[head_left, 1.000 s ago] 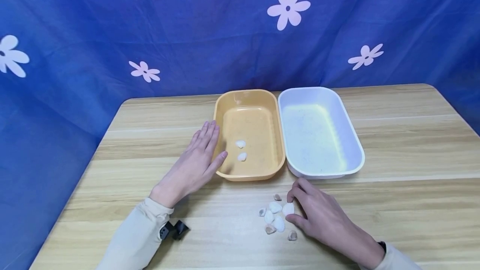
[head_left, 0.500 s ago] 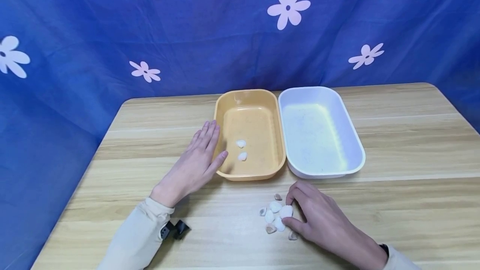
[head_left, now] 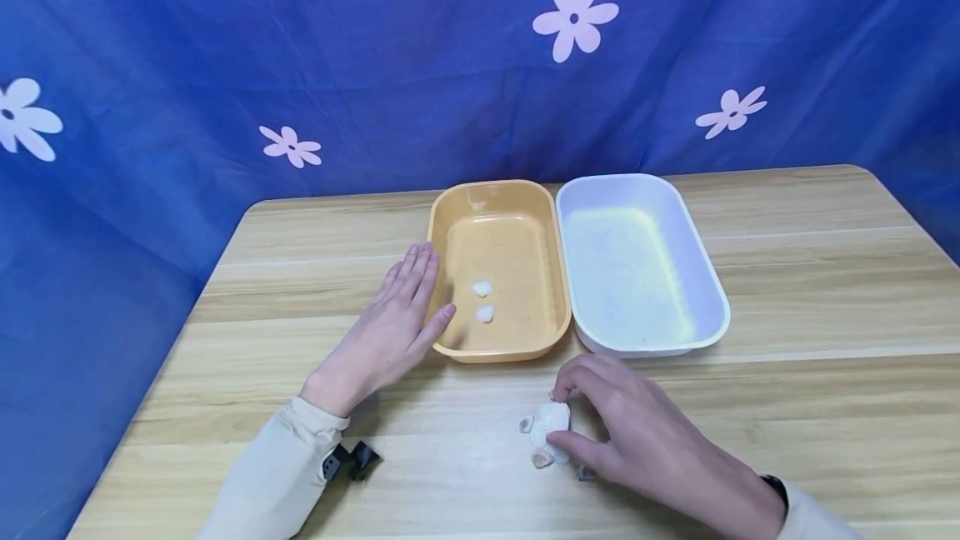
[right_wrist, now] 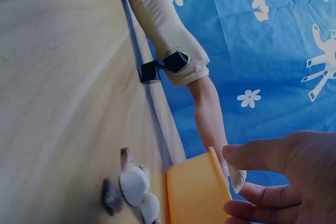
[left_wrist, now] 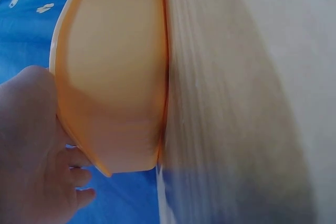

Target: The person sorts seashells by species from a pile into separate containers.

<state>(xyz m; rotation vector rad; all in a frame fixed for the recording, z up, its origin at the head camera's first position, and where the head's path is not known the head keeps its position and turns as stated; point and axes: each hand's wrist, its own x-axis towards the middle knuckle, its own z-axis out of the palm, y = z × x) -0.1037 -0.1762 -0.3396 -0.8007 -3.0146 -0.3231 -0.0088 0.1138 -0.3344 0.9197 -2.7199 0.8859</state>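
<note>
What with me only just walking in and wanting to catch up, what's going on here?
Someone's right hand is pinching a white shell, held over a small group of other shells on the table. Their left hand rests against the side of the orange tub. Two white shells lie inside that tub, and a white tub stands right beside it.

Long cream sleeve [head_left: 273,473] at lower left of the head view, gathered cuff [head_left: 317,422], blocky black two-part device [head_left: 365,460] beside it, bare left hand [head_left: 382,327], similar pale sleeve [head_left: 813,519] at lower right, thin black band [head_left: 776,490], bare right hand [head_left: 637,423]
</note>
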